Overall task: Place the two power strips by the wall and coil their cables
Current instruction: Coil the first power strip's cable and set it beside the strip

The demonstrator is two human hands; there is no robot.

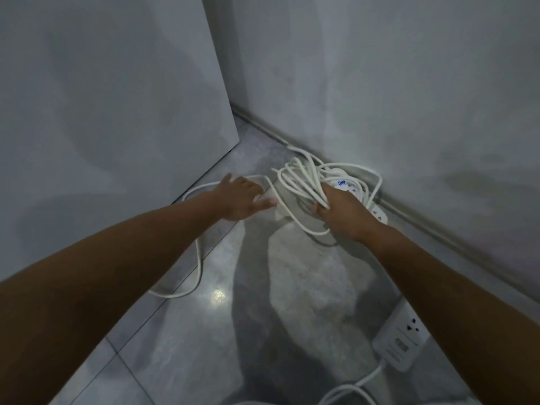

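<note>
The right hand (340, 210) held a bundle of white cable loops (301, 182), the fingers closed around several turns, just above the first power strip (377, 213), which lay on the floor (187, 346) against the wall (409, 97). The left hand (242, 200) was open and flat, its fingers spread over the loose part of the cable (198, 258) that ran back along the floor. This cable looked light and soft but a little springy, so the loops would probably open if released; I think it was best to hold all turns together at one point. The second power strip (400, 343) lay nearer, by the same wall, its own cable (350, 390) not yet coiled.
</note>
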